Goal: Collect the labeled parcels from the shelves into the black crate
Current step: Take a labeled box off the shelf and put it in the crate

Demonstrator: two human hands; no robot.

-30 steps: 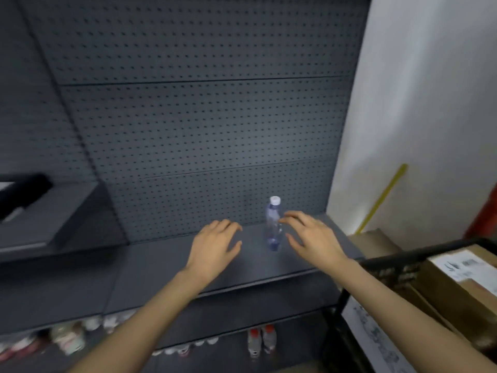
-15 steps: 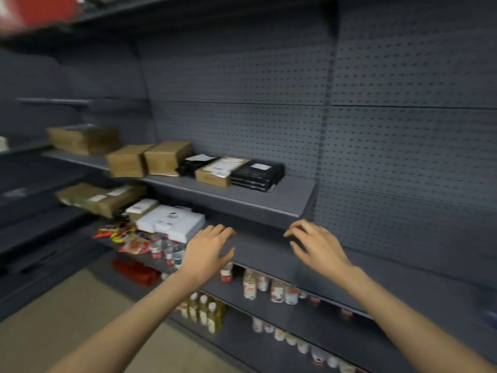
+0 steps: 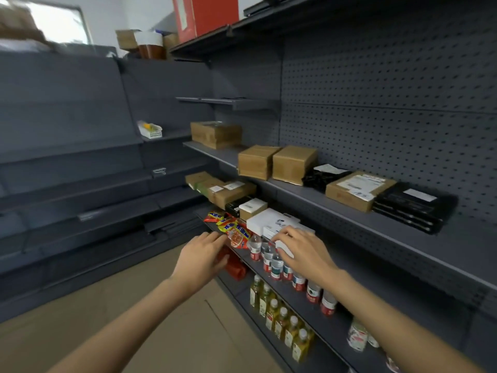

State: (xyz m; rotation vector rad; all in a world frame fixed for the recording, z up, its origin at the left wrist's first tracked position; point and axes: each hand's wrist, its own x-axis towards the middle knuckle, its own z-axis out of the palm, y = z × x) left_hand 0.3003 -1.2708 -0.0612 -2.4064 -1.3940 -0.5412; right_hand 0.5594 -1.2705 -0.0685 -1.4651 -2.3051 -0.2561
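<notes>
I see left hand [image 3: 200, 258] mid-frame, fingers loose, holding nothing, right hand [image 3: 306, 251] beside it, fingers spread, empty, over small drink bottles [image 3: 269, 258], labeled brown cardboard parcel [image 3: 359, 190] on grey metal shelf [image 3: 336, 208] at centre right, flat black parcel [image 3: 412, 207] touching it, black crate out of frame

A red box [image 3: 207, 16] sits top centre; bottled drinks [image 3: 282, 321] (some red-labelled) and snack packets [image 3: 228, 224] fill the lower-centre shelves.

Shelving [image 3: 336, 208] dark grey with dotted pegboard backing; parcels [image 3: 293, 164] brown, black or white; top box [image 3: 205, 17] red; snack packets [image 3: 232, 228] red-yellow.
</notes>
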